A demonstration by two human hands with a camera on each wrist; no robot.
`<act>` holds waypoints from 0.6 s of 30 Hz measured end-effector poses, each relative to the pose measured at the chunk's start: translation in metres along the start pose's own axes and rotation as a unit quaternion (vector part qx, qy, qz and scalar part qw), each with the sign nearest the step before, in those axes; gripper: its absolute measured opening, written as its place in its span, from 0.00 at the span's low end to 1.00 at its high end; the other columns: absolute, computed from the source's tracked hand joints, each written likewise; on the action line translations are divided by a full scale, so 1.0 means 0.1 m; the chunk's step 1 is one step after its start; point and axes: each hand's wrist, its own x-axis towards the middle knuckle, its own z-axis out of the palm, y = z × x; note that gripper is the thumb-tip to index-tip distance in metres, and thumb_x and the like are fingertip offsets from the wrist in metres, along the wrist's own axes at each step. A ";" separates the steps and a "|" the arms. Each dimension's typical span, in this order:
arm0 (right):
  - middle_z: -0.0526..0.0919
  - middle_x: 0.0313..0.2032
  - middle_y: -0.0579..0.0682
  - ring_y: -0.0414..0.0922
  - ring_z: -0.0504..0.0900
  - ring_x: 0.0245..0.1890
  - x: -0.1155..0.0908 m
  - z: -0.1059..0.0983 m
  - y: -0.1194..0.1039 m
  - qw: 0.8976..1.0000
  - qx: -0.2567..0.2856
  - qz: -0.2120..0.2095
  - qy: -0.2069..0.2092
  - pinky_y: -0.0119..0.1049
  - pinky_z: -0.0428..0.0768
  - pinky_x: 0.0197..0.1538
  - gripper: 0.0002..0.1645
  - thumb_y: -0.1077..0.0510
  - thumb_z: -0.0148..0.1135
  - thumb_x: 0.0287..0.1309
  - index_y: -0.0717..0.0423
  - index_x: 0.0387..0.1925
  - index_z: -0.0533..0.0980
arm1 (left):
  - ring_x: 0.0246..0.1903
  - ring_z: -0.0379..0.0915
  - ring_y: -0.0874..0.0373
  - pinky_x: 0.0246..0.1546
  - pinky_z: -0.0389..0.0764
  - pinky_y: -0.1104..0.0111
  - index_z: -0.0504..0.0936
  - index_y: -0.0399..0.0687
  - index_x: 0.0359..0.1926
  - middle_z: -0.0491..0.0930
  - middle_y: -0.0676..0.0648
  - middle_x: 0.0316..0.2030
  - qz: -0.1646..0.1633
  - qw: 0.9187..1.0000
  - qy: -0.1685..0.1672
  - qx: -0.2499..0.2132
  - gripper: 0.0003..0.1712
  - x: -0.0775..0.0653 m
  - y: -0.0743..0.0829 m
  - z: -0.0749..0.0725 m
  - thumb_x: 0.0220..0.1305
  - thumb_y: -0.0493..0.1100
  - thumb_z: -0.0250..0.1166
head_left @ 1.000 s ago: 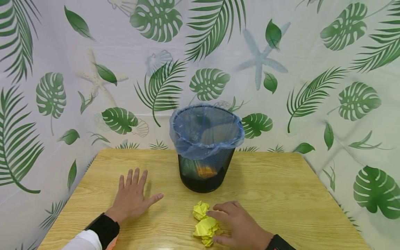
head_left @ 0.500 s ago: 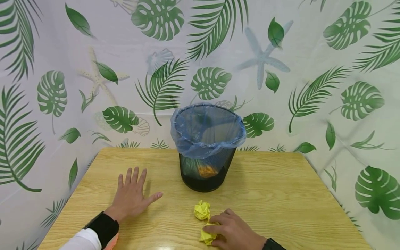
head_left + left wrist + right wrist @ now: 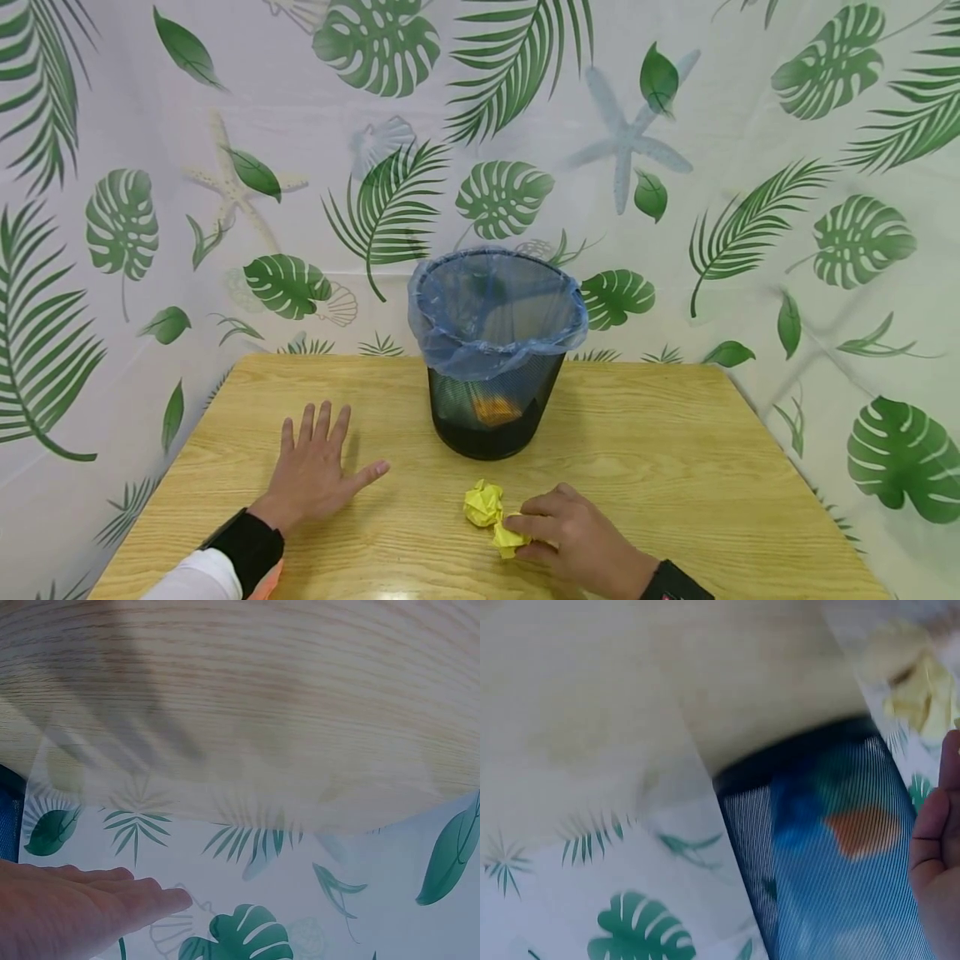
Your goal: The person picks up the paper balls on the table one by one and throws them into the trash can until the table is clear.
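Note:
My right hand (image 3: pixel 581 537) pinches a crumpled ball of yellow paper (image 3: pixel 510 537) between its thumb and fingers, near the front of the table. Just beyond it lies a second yellow paper ball (image 3: pixel 482 503), which it overlaps in the head view. Yellow paper (image 3: pixel 926 697) also shows beside the fingers (image 3: pixel 932 825) at the right edge of the right wrist view. On the left side of the table my left hand (image 3: pixel 315 479) is spread, with fingers and thumb straight and nothing held; the left wrist view shows those fingers (image 3: pixel 112 900) extended from the side.
A black mesh wastebasket (image 3: pixel 487 433) lined with a blue plastic bag (image 3: pixel 495 358) stands at the table's back middle. Something orange (image 3: pixel 495 410) shows inside. A bit of orange (image 3: pixel 267 581) peeks out by the left wrist. A leaf-patterned curtain (image 3: pixel 660 250) hangs behind the wooden table (image 3: pixel 660 467).
My right hand has closed its fingers on the nearer yellow paper ball and moved it slightly forward and right. The left hand has stayed in place.

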 end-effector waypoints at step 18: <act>0.88 0.46 0.52 0.48 0.85 0.41 0.69 -1.11 0.21 0.983 -0.050 0.003 0.176 0.30 0.74 0.43 0.28 0.41 0.59 0.70 0.56 0.57 0.84 | 0.76 0.43 0.27 0.70 0.40 0.29 0.57 0.36 0.79 0.53 0.26 0.76 -0.002 1.000 -0.002 0.003 0.65 0.00 0.02 -0.02 0.62 0.83 0.51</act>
